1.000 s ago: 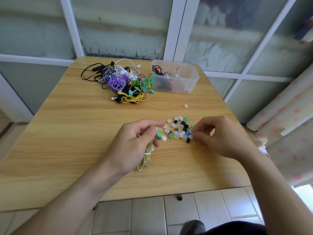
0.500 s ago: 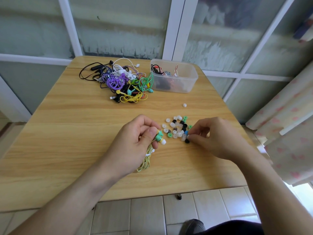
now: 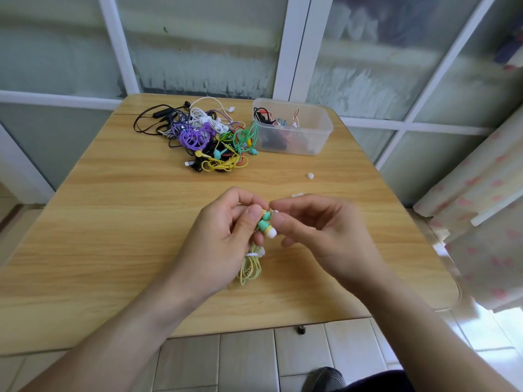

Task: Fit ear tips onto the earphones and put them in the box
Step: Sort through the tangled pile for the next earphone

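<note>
Right hand (image 3: 325,236) left the tips, now pinching beside left hand (image 3: 223,236) gripping earphones (image 3: 266,224) (green-yellow)

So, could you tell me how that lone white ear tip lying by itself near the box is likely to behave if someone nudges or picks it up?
The lone white ear tip looks tiny and rounded, so a nudge would probably send it rolling across the smooth wooden table. It seems very light, likely soft silicone, so it may squash or slip from a pinch. Nothing stands between it and the table's right edge.
</note>
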Available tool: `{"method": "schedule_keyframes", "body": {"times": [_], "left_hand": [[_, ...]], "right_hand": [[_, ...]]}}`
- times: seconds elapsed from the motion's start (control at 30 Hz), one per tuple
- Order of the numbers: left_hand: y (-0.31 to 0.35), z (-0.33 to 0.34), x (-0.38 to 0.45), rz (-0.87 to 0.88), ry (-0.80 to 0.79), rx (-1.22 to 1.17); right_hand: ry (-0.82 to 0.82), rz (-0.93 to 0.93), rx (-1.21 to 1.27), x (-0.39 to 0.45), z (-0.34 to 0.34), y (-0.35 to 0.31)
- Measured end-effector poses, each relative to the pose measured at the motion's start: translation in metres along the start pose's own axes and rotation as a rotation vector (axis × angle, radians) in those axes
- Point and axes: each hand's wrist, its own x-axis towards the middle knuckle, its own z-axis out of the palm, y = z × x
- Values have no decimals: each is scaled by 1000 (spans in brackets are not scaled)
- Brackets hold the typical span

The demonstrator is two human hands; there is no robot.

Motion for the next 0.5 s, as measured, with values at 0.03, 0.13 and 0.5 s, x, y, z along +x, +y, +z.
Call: {"method": "schedule_keyframes", "body": {"times": [0.03,0.13,0.5], "left_hand": [[0,0,0,13,9,10],[2,0,0,34,30,10],[7,2,0,35,87,-49]], "right_hand": [[6,14,37,0,1,1],[6,50,109,0,4,2],[-20,77,215,0,5,0]]}}
